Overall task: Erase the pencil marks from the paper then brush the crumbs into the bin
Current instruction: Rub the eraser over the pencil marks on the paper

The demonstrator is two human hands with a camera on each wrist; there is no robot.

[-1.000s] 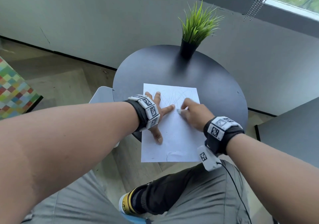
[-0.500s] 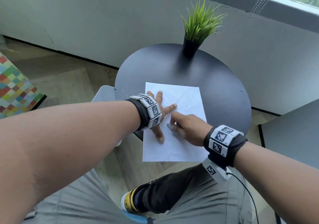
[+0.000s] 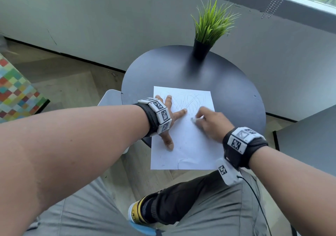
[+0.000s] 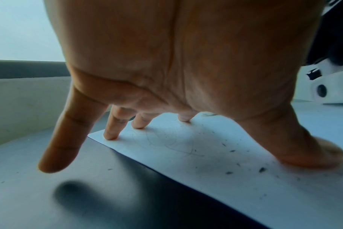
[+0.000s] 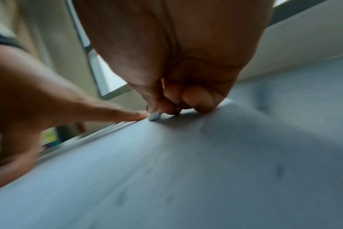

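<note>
Now our right hand [image 3: 212, 125], pinching the eraser [image 3: 197, 118], has swung back up toward the pencil marks [image 3: 189, 101]; left hand [image 3: 168, 116] splayed flat pins the paper [image 3: 189, 145]; erasing continues.

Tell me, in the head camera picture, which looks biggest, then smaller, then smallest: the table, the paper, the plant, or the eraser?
1. table, the biggest
2. paper
3. plant, though it stands farther from the camera, so the gap to the paper is unsure
4. eraser, a tiny white bit peeking out of the right hand

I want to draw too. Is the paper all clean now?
Not yet. Pencil scribbles remain on the paper, with dark crumbs scattered.
</note>
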